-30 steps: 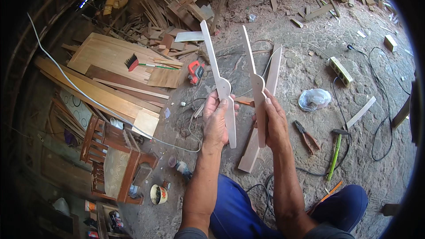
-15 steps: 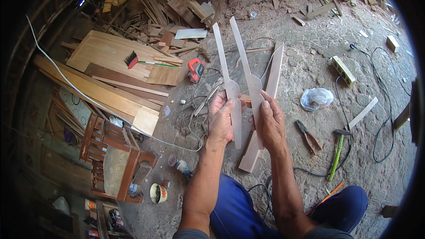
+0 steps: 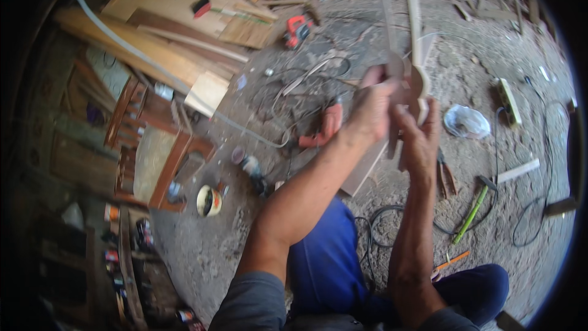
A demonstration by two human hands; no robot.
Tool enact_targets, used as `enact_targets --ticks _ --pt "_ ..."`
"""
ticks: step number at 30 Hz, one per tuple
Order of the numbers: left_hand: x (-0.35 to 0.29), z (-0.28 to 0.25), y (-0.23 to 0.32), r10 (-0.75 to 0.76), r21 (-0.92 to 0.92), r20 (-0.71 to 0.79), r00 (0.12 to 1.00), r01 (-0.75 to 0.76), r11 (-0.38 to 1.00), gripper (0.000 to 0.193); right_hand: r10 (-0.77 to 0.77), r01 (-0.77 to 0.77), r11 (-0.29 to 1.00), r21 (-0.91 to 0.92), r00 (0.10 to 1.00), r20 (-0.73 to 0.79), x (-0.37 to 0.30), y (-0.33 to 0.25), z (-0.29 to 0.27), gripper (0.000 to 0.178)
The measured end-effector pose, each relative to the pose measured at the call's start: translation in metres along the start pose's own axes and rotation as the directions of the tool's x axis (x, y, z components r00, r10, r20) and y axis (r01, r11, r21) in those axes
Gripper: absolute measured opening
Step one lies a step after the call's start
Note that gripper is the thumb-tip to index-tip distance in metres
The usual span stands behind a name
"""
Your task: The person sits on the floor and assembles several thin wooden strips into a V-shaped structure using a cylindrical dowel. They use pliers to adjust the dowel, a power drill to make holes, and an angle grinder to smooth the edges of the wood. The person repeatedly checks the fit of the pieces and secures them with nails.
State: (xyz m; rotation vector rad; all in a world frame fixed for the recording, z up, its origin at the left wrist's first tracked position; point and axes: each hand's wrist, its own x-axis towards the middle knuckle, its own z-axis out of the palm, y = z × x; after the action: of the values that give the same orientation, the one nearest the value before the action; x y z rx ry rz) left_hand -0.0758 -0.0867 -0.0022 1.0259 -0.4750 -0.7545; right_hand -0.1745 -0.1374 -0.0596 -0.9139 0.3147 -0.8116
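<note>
Two slim, flat wooden pieces, each with a rounded shoulder and a long narrow arm pointing away from me, are held up side by side. My left hand (image 3: 372, 110), blurred, grips the left wooden piece (image 3: 384, 15) at its wider end. Closed on the lower part of the right wooden piece (image 3: 412, 21) is my right hand (image 3: 419, 138). The rounded shoulders overlap in this view; whether they touch, I cannot tell. Beneath the hands a pale wooden board (image 3: 362, 175) lies on the floor, partly hidden. A red drill (image 3: 329, 125) rests left of the left wrist.
Pliers (image 3: 447, 175), a green-handled hammer (image 3: 474, 208), a plastic bag (image 3: 467, 121) and a power strip (image 3: 508, 103) lie on the right. Leftward are a red power tool (image 3: 297, 30), a grinder-like tool (image 3: 252, 168), a bowl (image 3: 209, 201), a wooden chair (image 3: 165, 165) and stacked boards (image 3: 147, 49). Cables cross the floor.
Both hands have shifted right and brought the wooden pieces closer together, turning them so an edge of the right one shows. The view has shifted, and the red drill now shows.
</note>
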Motion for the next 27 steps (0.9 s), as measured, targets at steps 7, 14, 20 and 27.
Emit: enact_targets --ticks 7,14,20,27 --pt "-0.023 -0.037 0.004 0.097 0.341 0.199 0.975 -0.162 0.926 0.043 0.155 -0.139 0.976 -0.167 0.984 0.091 -0.006 0.009 -0.027 0.046" --pt "-0.234 -0.315 0.005 0.402 0.771 -0.562 0.723 0.281 0.572 0.022 0.147 -0.155 0.959 -0.237 0.988 -0.052 -0.002 0.036 -0.052 0.048" --pt "-0.418 -0.401 -0.070 -0.026 0.634 -0.759 0.651 0.747 0.202 0.022 0.163 -0.177 0.958 -0.227 0.984 -0.076 0.001 0.051 -0.046 0.051" --pt "-0.432 -0.378 -0.116 0.089 0.631 -0.775 0.626 0.774 0.047 0.046 0.178 -0.190 0.955 -0.227 0.981 -0.073 -0.005 0.055 -0.024 0.045"
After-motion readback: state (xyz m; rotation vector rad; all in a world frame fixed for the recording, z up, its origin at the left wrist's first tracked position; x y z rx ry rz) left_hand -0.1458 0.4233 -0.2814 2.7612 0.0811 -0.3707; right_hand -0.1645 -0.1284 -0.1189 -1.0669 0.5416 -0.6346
